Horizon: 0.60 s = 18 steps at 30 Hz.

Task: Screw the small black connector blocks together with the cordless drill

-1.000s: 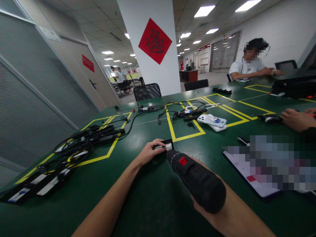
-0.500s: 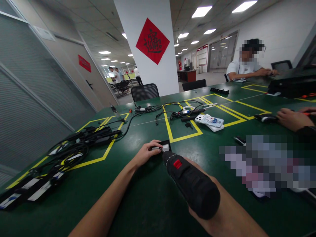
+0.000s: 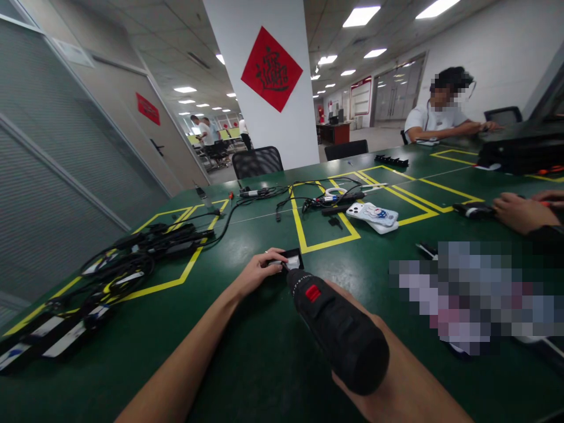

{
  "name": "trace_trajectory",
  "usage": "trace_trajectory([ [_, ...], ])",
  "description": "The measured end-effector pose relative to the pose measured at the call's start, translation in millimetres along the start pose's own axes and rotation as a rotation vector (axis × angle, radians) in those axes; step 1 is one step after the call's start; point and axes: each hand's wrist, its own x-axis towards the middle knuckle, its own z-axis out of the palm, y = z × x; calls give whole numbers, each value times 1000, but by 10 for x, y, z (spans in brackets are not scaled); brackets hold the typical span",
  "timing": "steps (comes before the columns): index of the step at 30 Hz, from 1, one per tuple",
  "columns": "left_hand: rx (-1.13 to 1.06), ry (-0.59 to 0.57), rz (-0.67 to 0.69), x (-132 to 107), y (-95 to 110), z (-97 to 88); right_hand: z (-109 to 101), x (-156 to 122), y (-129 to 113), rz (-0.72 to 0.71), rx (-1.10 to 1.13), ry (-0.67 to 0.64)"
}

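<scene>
From the head camera I have one view, looking down and forward over the green table (image 3: pixel 273 352).

My left hand (image 3: pixel 258 273) is the nearer of the two to the small black part (image 3: pixel 291 258). The part lies flat on the table at the fingertips (image 3: pixel 277 262), just beyond them and a little to the right. Those fingers are drawn together on its near edge and pin it down. The part carries a pale label, and I cannot tell which way its long side runs.

My right hand (image 3: pixel 358 306) is wrapped tight around the electric screwdriver (image 3: pixel 335 326), mostly hidden under the body. The tool's long axis runs from my right wrist up and leftward. Its nose sits right at the part, beside the left fingertips; I cannot tell whether the bit touches.

Well beyond the fingers lie two phones (image 3: pixel 374 214). A cable bundle (image 3: pixel 132 258) lies far to the left, and another person's hand (image 3: pixel 520 211) far to the right.
</scene>
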Motion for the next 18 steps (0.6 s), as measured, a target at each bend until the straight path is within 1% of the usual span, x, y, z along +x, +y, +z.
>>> trace_trajectory([
  [5, -19, -9, -10, -12, 22, -1, -7, -31, 19, 3, 3, -2],
  [12, -29, -10, -6, -13, 28, 2, -48, -42, -70, -4, -20, -20],
  [18, -35, -2, -15, -20, 49, 8, 10, -14, -43, -3, -7, -2],
])
